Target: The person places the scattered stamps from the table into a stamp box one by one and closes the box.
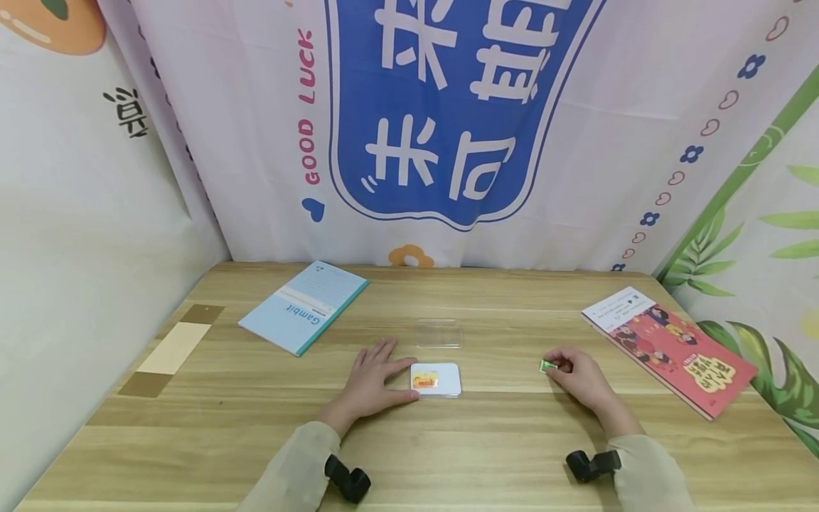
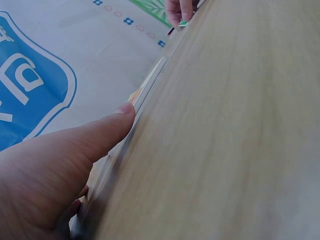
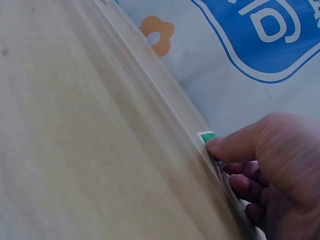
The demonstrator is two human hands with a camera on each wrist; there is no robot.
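Observation:
My left hand holds a thin white rounded card-like slab at its left side, index finger at the far corner and thumb at the near one. A small yellow-orange printed piece lies on the slab's left part. In the left wrist view the thumb rests against the slab's edge. Off to the right, my right hand pinches a small green-and-white printed piece between thumb and fingers, low over the table. The right wrist view shows this green piece at the thumb tip.
A clear plastic lid-like rectangle lies just beyond the white slab. At the back left is a light-blue notebook, and a red illustrated book lies on the right. Brown and beige strips mark the table's left side. A printed curtain hangs behind.

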